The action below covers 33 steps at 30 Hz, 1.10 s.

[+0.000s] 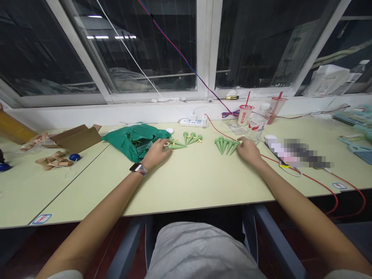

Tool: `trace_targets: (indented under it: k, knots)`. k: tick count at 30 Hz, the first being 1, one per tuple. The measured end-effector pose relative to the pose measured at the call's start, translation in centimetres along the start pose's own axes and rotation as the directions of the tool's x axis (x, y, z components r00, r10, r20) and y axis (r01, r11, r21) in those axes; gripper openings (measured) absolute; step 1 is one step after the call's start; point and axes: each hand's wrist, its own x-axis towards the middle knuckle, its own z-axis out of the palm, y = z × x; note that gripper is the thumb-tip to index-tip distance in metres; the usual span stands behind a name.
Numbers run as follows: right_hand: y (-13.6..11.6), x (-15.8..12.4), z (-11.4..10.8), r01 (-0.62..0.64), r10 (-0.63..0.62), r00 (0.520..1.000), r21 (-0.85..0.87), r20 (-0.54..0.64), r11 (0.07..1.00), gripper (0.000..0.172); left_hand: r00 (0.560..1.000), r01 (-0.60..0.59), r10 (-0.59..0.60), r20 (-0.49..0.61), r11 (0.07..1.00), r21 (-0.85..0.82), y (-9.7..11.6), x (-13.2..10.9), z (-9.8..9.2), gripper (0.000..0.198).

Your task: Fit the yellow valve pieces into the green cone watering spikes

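Pale yellow desk (186,186) below window (145,46). Right of center: cup (245,115), red lettering, red straw; bottle (257,122), red label. Left hand (157,153), fingers low against green spike (177,146); right hand (247,151), fingers on spike cluster (225,145); grip unclear.

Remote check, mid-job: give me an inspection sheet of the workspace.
Surface: pale yellow desk, panels meeting at a seam.
Job's things: green spikes lying in two fanned groups, another apart.
Clutter: green bag, cardboard, bottle, cups.
Hands: left hand touching the lone spike; right hand at the right group.
Cables: red cable across the desk; power strip at the back.
Surroundings: dark windows.
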Motion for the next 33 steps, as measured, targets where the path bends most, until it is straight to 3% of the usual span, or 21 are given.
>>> trace_targets:
  k: [4,8,12,16,18,20,22,25,29,33]
  knots:
    - [-0.6,-0.5,-0.1,-0.011,0.011,1.0,0.006,-0.028,1.0,0.044,0.998,-0.058,0.057,0.027,0.998,0.04,-0.4,0.3,0.2,0.037]
    - [-1.6,-0.9,-0.6,0.115,-0.102,0.976,0.055,-0.195,0.992,0.039,0.995,-0.101,0.099,0.022,0.989,0.107,0.1,0.0,-1.0,0.033]
    - [-4.5,-1.1,-1.2,0.41,-0.337,0.876,0.165,-0.345,0.897,0.03,0.998,-0.062,0.061,0.016,0.997,0.047,3.3,0.2,-2.7,0.029]
    - [-9.7,-1.5,-0.5,0.59,-0.538,0.807,0.362,-0.242,0.722,0.035,0.986,-0.164,0.161,-0.031,0.97,-0.179,7.8,1.7,-2.8,0.034]
    - [-12.1,-1.6,0.5,0.565,-0.59,0.798,0.494,-0.125,0.661,0.038,0.98,-0.195,0.2,-0.018,0.931,-0.309,9.5,2.3,-2.0,0.038]
    - [-13.6,-1.6,1.6,0.453,-0.579,0.815,0.64,-0.015,0.621,0.033,0.977,-0.2,0.211,-0.015,0.896,-0.396,10.3,2.5,-0.8,0.041]
    - [-14.1,-1.5,2.5,0.296,-0.536,0.841,0.766,0.075,0.571,0.034,0.987,-0.14,0.16,-0.006,0.845,-0.517,10.4,2.4,0.5,0.042]
    - [-13.6,-1.5,3.4,0.123,-0.475,0.87,0.871,0.136,0.476,0.045,0.996,0.006,0.059,0.066,0.695,-0.719,9.9,1.9,2.4,0.047]
    - [-12.8,-2.2,4.0,0.066,-0.43,0.893,0.907,0.133,0.416,0.049,0.991,0.089,0.028,0.134,0.612,-0.786,10.1,1.4,3.8,0.046]
    - [-12.7,-2.9,4.3,0.088,-0.435,0.888,0.873,0.15,0.479,0.045,0.997,0.058,0.001,0.077,0.643,-0.764,10.9,1.2,3.8,0.043]
